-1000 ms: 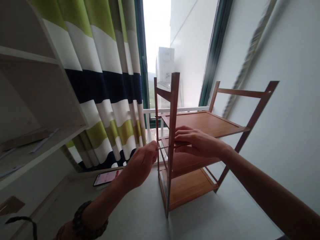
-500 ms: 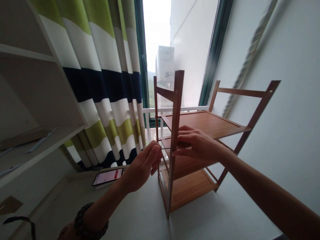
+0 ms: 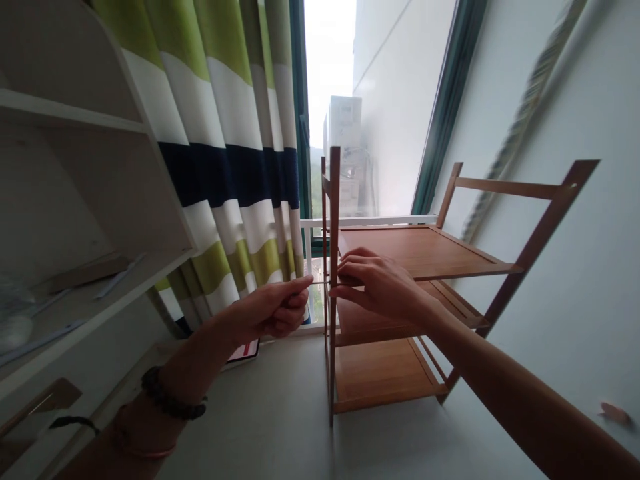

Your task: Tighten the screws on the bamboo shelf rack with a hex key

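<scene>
A brown wooden shelf rack (image 3: pixel 385 373) with three boards stands before me, upright. My left hand (image 3: pixel 280 308) is closed at the left of its near left post (image 3: pixel 334 200). Between thumb and fingers it pinches a thin metal rod (image 3: pixel 320 283), like the shank of a hex key, whose far end meets the post's outer face. My right hand (image 3: pixel 377 283) reaches in from the right, its bent fingers closed on the rack just inside that post, by the middle board (image 3: pixel 360 317). Its fingertips are partly hidden, so any small part under them cannot be made out.
On the left stands a white shelf unit (image 3: pixel 165 263) holding flat pieces. A striped curtain (image 3: pixel 235 170) hangs beside the window. A phone (image 3: pixel 245 351) lies on the white surface, partly behind my left forearm. At far right is a small reddish piece (image 3: pixel 616 413).
My left hand has rolled over, its thumb now pointing toward the post, with the rod still pinched. My right hand keeps its place on the rack. The view has swung slightly left.
</scene>
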A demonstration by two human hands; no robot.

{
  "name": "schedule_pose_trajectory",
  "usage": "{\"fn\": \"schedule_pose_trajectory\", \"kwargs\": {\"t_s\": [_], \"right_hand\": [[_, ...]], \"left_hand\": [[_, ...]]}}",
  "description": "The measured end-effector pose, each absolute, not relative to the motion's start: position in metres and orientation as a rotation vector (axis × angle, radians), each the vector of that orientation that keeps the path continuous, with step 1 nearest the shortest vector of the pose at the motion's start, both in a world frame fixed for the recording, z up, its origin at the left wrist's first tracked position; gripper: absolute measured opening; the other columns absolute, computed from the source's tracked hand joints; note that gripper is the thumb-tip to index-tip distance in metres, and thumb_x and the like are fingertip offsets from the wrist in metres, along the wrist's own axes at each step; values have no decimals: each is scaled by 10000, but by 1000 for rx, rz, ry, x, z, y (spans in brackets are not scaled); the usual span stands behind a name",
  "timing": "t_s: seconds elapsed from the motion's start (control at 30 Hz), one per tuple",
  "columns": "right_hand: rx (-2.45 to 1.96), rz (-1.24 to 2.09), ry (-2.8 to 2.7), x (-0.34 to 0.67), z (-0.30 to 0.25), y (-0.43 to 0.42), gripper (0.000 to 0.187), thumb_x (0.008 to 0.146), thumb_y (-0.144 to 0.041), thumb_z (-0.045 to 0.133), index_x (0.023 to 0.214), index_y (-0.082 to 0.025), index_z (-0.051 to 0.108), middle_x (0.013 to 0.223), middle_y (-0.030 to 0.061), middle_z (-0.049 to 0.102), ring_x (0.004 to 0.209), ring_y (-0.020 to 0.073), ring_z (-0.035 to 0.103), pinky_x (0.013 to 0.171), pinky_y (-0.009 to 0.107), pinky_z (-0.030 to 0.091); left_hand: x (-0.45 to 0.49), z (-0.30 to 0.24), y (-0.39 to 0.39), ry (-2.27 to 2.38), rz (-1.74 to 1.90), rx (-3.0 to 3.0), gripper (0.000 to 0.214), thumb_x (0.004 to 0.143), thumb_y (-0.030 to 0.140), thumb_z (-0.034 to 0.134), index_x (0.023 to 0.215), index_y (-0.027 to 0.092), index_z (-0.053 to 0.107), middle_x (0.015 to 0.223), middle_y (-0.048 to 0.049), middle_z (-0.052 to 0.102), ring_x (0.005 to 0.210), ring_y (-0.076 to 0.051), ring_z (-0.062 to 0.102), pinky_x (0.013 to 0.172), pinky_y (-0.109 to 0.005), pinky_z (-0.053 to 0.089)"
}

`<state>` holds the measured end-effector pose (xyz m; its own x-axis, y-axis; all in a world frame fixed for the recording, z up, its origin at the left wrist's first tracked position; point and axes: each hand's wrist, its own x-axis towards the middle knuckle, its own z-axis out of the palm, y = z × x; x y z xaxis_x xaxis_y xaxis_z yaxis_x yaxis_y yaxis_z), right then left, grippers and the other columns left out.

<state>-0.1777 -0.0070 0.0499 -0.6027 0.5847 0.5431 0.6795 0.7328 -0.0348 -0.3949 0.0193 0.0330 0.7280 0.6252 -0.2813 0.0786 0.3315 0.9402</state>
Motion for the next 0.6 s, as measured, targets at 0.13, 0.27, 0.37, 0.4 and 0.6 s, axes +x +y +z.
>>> {"fn": "schedule_pose_trajectory", "kwargs": {"t_s": [0.13,0.27,0.37,0.4,0.6], "right_hand": [[-969,-273,-2408,-183,50,-1,323,829,-458,502,833,-162,629,848,73,655,910,204,534,721,333,444],[-957,-279,-2429,-181,49,-1,295,830,-438,511,872,-172,630,859,71,654,925,207,527,736,335,451],[-962,-297,-2420,-181,49,-2,289,828,-436,517,880,-175,627,864,72,652,926,208,529,735,338,456],[-966,-300,-2416,-181,49,-2,287,827,-436,518,879,-175,627,865,72,652,925,207,530,734,339,457],[-982,-285,-2431,-182,49,-2,272,835,-428,510,871,-181,617,881,62,650,924,201,534,711,331,460]], "left_hand": [[-399,41,24,822,456,1346,390,800,489,471,597,185,336,501,81,244,396,-42,192,338,-147,165],[-395,32,18,986,640,1751,342,816,514,410,713,189,439,542,64,365,430,-69,325,392,-179,289],[-393,23,11,1162,906,2166,331,824,487,413,721,181,490,558,48,417,468,-79,372,446,-195,301],[-393,21,9,1210,969,2241,331,826,478,416,712,178,499,554,47,419,468,-78,371,452,-197,292],[-394,19,10,996,867,1953,383,862,451,328,759,160,555,509,59,324,429,-73,305,409,-190,255]]}}
